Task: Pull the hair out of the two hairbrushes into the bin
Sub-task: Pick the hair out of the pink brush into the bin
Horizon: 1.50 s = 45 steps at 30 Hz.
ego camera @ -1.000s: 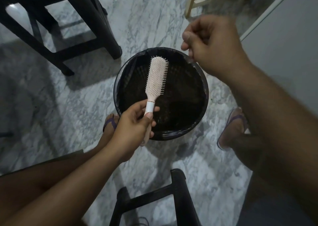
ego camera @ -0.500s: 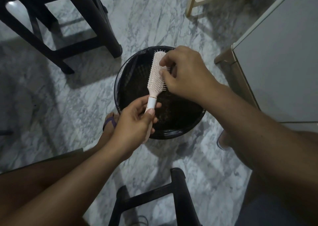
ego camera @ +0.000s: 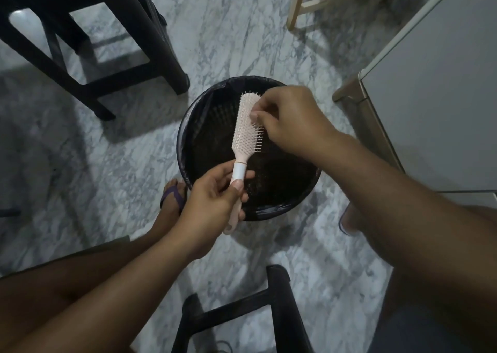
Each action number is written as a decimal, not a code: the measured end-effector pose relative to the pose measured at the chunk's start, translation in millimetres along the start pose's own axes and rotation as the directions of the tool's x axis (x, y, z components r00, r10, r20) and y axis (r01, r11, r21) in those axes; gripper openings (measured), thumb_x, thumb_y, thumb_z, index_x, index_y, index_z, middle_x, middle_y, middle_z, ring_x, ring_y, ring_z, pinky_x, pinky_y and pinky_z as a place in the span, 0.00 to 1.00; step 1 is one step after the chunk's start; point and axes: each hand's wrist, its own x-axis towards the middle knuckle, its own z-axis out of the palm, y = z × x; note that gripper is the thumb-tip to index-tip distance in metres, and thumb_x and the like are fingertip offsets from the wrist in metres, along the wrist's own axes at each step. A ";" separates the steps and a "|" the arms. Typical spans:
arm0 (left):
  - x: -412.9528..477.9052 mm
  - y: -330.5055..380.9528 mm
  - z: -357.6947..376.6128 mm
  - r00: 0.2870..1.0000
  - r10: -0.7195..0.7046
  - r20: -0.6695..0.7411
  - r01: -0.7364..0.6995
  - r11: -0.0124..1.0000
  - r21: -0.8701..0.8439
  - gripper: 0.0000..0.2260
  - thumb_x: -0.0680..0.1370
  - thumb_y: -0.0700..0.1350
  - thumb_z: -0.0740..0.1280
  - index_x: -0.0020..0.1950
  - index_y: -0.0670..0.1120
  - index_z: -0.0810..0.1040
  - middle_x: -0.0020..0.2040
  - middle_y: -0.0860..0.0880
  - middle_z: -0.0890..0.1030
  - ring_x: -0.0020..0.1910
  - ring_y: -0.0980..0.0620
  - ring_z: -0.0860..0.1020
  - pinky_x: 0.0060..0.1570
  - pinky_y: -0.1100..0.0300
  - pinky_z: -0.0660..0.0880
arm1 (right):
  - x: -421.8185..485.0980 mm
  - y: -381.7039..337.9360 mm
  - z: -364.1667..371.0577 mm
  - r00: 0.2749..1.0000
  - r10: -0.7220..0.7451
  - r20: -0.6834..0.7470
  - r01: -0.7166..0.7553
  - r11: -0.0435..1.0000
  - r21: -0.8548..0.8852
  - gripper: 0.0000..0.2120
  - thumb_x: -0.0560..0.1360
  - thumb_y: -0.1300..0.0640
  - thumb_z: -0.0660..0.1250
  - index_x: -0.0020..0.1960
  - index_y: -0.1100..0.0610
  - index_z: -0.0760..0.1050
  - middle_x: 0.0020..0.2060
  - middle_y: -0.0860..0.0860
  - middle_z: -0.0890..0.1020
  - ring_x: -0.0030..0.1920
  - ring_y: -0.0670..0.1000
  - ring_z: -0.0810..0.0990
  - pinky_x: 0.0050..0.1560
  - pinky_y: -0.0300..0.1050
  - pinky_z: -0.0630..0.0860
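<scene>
- The pink hairbrush (ego camera: 246, 127) is held in the air over the open mouth of the bin (ego camera: 185, 127), well above its dark inside.
- Its long axis runs nearly straight away from you. The handle end points back toward your body and the rounded head tip points to the far rim, leaning slightly right.
- The bristles face right, toward your right hand.
- Your left hand (ego camera: 212, 199) grips the handle. The fingers are curled round it below the white band, the thumb lies along the front, and the handle's tail sticks out beneath the hand.
- Your right hand (ego camera: 290, 121) is at the upper part of the head, thumb and fingertips drawn together in a pinch among the bristles. You cannot tell whether any hair is caught between them.
- The bin is round and black, and stands on the grey-veined marble floor (ego camera: 242, 30).
- Your foot in a purple sandal (ego camera: 174, 199) is just beside the bin's near-left rim.
- A dark stool (ego camera: 150, 30) stands beyond the bin to the left, and a second dark frame (ego camera: 279, 299) is near you.
- A grey cabinet (ego camera: 435, 97) is on the right, and pale wooden legs (ego camera: 322, 0) are at the top.
</scene>
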 end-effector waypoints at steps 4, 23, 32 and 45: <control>2.2 3.2 -2.0 1.000 0.026 0.001 -0.026 0.999 -0.025 0.13 0.82 0.36 0.62 0.66 0.45 0.76 0.59 0.47 0.83 0.38 0.54 0.76 0.32 0.58 0.75 | 10.1 -0.5 -24.1 0.985 0.072 -0.154 -0.023 0.956 0.294 0.05 0.78 0.54 0.70 0.46 0.54 0.83 0.37 0.44 0.83 0.37 0.39 0.80 0.42 0.34 0.76; -0.3 0.7 -8.4 0.989 0.150 0.014 -0.149 0.958 0.244 0.18 0.82 0.35 0.62 0.70 0.49 0.74 0.56 0.54 0.84 0.39 0.56 0.78 0.37 0.57 0.76 | -0.2 3.7 -16.4 0.999 -0.050 0.007 0.050 0.963 -0.265 0.16 0.75 0.43 0.71 0.58 0.50 0.81 0.55 0.49 0.81 0.55 0.51 0.80 0.54 0.50 0.78; 2.1 1.2 -10.8 0.989 0.136 0.060 -0.145 0.974 0.173 0.18 0.82 0.34 0.62 0.68 0.50 0.76 0.58 0.50 0.84 0.39 0.54 0.77 0.35 0.56 0.75 | -0.9 3.7 -12.9 0.987 -0.116 -0.108 0.086 0.964 -0.252 0.10 0.78 0.48 0.68 0.50 0.53 0.82 0.47 0.48 0.77 0.48 0.50 0.78 0.45 0.46 0.73; 9.5 14.2 -14.4 0.990 0.139 0.005 -0.138 0.988 -0.069 0.13 0.83 0.37 0.62 0.66 0.44 0.77 0.60 0.47 0.83 0.41 0.52 0.76 0.34 0.56 0.73 | 8.9 6.7 -25.7 0.941 0.324 -0.102 -0.217 0.804 0.554 0.11 0.84 0.56 0.57 0.46 0.54 0.74 0.43 0.48 0.78 0.40 0.45 0.81 0.29 0.42 0.80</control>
